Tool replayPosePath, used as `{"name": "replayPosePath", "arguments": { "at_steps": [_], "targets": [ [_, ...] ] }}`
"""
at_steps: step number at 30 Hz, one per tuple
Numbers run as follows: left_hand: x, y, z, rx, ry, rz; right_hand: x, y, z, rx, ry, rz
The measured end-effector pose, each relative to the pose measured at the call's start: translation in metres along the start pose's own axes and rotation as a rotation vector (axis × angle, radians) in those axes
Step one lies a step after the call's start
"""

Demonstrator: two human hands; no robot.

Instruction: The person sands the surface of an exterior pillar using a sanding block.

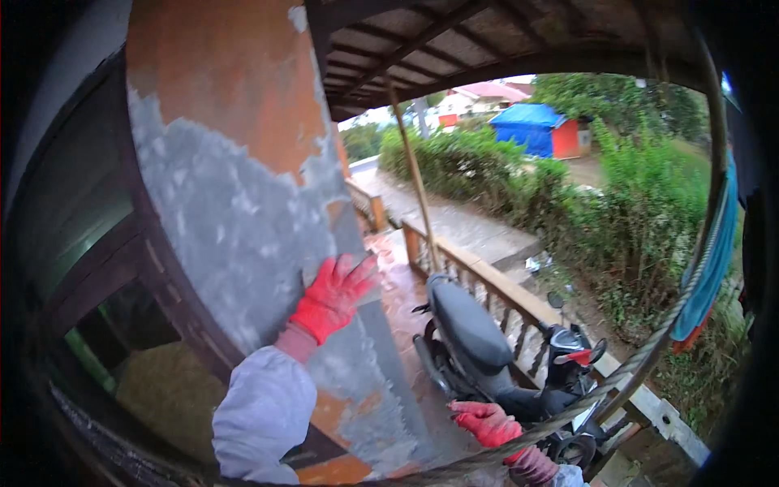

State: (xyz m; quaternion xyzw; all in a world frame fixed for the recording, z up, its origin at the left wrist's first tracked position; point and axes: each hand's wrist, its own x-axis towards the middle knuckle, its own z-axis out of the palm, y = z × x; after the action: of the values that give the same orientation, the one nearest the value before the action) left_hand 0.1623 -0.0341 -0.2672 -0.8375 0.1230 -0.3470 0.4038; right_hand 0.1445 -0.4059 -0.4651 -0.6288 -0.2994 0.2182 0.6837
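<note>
My left hand (335, 298), in a red knit glove, has its fingers spread against a wall (225, 225) near the corner of its face. Patchy grey plaster or filler covers much of that wall, with worn orange paint (225, 73) above and some below. Low at the right is my right hand (487, 423), gloved in red too, its fingers pointing left and partly curled. A small dark spot shows by its fingertips; whether it holds something is unclear. A thick twisted rope (566, 417) passes in front of my right wrist area.
A motor scooter (471, 329) stands on the tiled porch floor (395, 274) beside a balustrade railing (475, 262). A wooden pole (411, 164) leans up to the roof. At left is a dark-framed window (164, 280). Blue cloth (706, 262) hangs at right.
</note>
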Motion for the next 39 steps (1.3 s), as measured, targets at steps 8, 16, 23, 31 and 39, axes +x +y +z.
{"name": "replayPosePath", "arguments": {
  "at_steps": [8, 16, 23, 31, 39],
  "targets": [
    [0.071, -0.120, -0.091, 0.311, 0.319, -0.646, 0.025, -0.031, 0.013, -0.061, 0.172, 0.051],
    [0.004, -0.018, -0.016, 0.037, 0.125, 0.009, 0.060, -0.020, 0.033, 0.029, 0.048, -0.068],
    [0.091, -0.132, -0.095, 0.263, 0.433, -0.686, 0.096, -0.045, 0.045, -0.635, 0.268, -0.662],
    [0.034, -0.037, -0.034, -0.010, 0.175, -0.021, 0.155, -0.004, 0.086, -0.506, 0.196, -0.428],
    [0.098, -0.080, -0.066, 0.208, 0.328, -0.446, 0.143, 0.001, 0.057, -0.223, 0.202, -0.431]
  ]
}}
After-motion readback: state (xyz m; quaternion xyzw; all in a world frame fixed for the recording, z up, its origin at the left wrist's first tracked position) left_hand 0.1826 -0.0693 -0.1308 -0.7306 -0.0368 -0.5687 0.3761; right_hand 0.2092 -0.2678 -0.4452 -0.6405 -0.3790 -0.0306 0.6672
